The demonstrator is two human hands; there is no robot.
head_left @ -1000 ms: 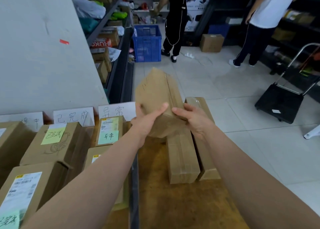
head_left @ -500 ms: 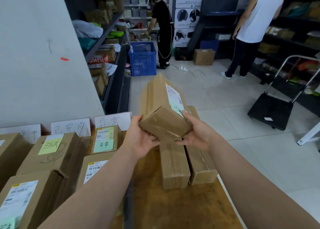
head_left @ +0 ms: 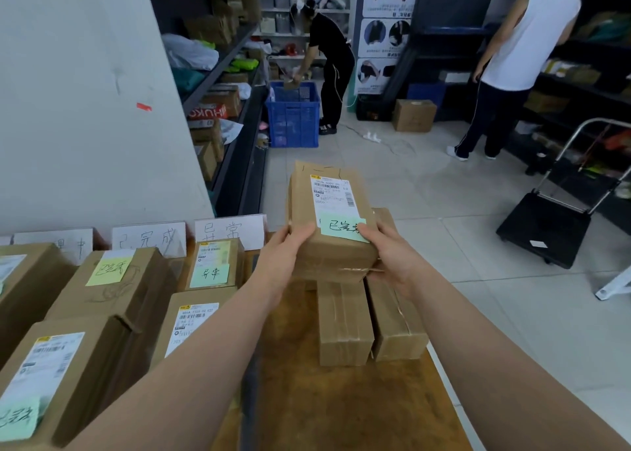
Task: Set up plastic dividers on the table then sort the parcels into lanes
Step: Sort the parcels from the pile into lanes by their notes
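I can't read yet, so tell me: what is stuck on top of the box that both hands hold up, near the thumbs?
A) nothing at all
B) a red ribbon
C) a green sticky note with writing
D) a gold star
C: the parcel held by the left hand and the right hand has a handwritten green sticky note on its top, just below the white shipping label.

Parcel [head_left: 333, 246]: matt brown cardboard, front seam under shiny clear tape [head_left: 331, 263]. Shipping label [head_left: 329, 193]: smooth white paper. Sticky note [head_left: 343, 230]: pale green matt paper. Table top [head_left: 341, 409]: mottled brown board, dull, rough-looking. Floor tiles [head_left: 461, 211]: pale, glossy. Crate [head_left: 293, 123]: blue plastic. Trolley handle [head_left: 566, 150]: bright metal tube.
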